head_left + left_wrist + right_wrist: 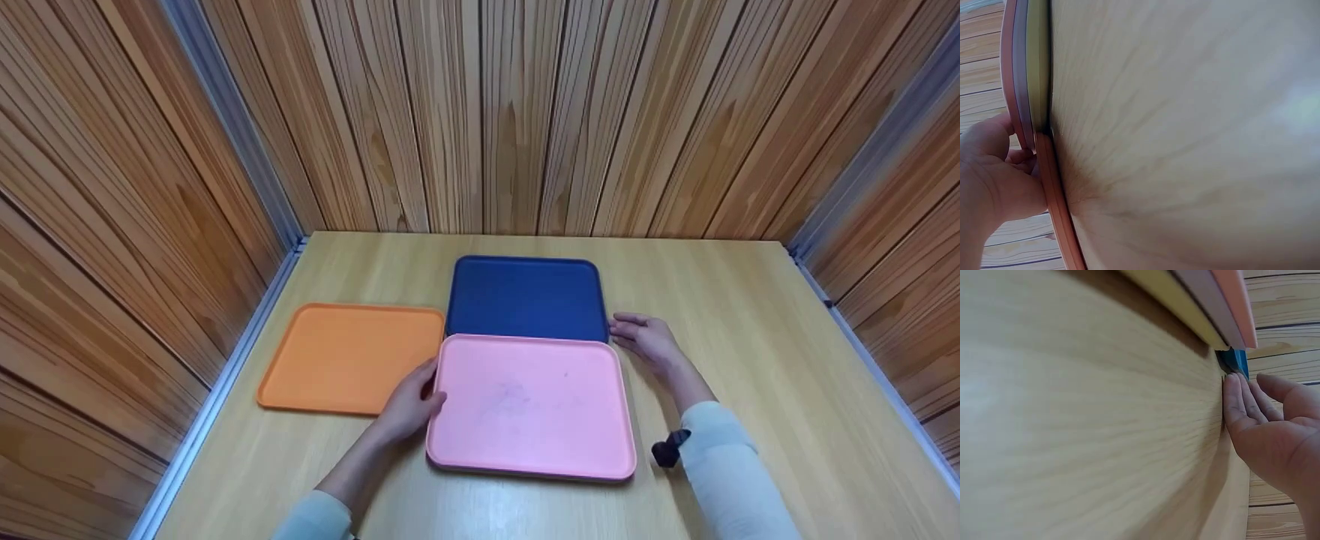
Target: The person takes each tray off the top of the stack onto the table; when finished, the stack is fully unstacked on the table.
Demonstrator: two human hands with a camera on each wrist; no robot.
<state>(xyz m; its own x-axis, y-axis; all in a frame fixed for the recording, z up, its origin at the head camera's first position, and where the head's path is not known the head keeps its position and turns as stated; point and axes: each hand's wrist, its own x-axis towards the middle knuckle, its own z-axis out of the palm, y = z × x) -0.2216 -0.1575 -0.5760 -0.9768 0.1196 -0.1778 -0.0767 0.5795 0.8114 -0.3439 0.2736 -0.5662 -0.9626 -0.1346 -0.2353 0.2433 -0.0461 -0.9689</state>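
Note:
A pink tray (532, 409) tops a stack, with a purple tray (1022, 73) and a yellow tray (1039, 73) beneath it. My left hand (409, 401) grips the stack's left edge, thumb at the pink rim and fingers curled against the side. An orange tray (352, 360) lies left of the stack, close against that hand. Behind the stack lies a dark blue tray (527, 298), its front edge overlapped by the pink one. My right hand (649, 341) has its straight fingers at the blue tray's right edge, fingertips right at the rim in the right wrist view.
The trays are on a light wooden table (757, 337). Wood-plank walls (517, 112) stand behind and on both sides, with metal rails (217, 390) along the table's side edges. A small black device (670, 448) sits at the right wrist.

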